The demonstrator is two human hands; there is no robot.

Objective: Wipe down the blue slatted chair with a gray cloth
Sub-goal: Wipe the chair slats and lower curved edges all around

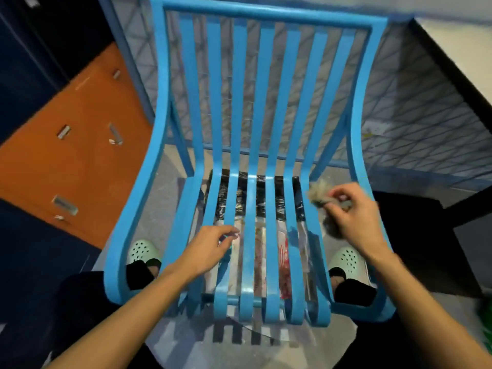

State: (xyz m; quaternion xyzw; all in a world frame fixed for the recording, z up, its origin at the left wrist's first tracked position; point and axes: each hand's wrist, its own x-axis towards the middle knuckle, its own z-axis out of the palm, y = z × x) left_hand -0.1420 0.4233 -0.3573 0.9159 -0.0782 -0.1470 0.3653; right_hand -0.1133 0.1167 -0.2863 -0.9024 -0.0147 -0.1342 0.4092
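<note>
Squarely below the camera stands the blue slatted chair (262, 102); at the right edge of its seat, against the outermost slat, the right hand (354, 217) pinches a bunched gray cloth (318, 194) between curled fingers and thumb; the left hand (210, 243) hovers over the seat's left slats, fingers loosely curled, gripping nothing visible; pale green clogs (142, 249) show beneath the chair's front corners; orange drawers (80, 129) lie left of it.
</note>
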